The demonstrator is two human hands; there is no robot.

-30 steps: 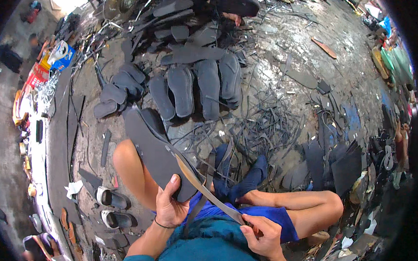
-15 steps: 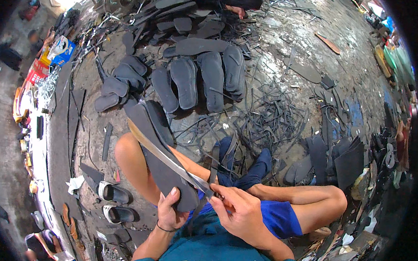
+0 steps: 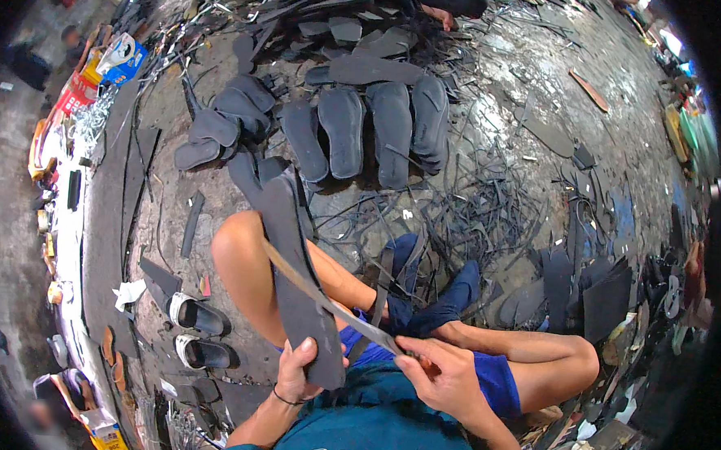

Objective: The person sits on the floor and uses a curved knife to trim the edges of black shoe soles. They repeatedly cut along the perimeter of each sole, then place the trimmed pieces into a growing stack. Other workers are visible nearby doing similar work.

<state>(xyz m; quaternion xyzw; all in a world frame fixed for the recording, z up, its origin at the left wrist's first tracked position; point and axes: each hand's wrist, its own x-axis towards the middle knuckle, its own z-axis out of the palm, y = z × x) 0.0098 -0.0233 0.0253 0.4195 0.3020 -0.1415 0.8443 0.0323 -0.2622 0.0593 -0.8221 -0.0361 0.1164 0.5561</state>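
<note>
My left hand (image 3: pixel 297 370) is closed around the near end of a long, dark grey shoe sole (image 3: pixel 286 219), thumb on top. The sole slants up and away beside my bent knee. In my right hand (image 3: pixel 444 378) is a long, slightly curved knife (image 3: pixel 363 327), its handle mostly hidden by my fingers. The blade lies crosswise over the sole, its far end by the sole's left edge. Another dark sole edge shows just behind the held one; I cannot tell whether it is held too.
Several dark soles (image 3: pixel 339 134) lie in a row ahead, with more piled beyond. Rubber offcuts (image 3: pixel 468 202) litter the floor around my feet. A pair of slide sandals (image 3: pixel 199 314) rests at left, dark sheets (image 3: pixel 605 295) at right. Someone's hand (image 3: pixel 438 17) shows at the far pile.
The knife has come down the sole toward me as my right hand moved to the right. The sole stands slightly more upright in my left hand. The whole view has shifted a little.
</note>
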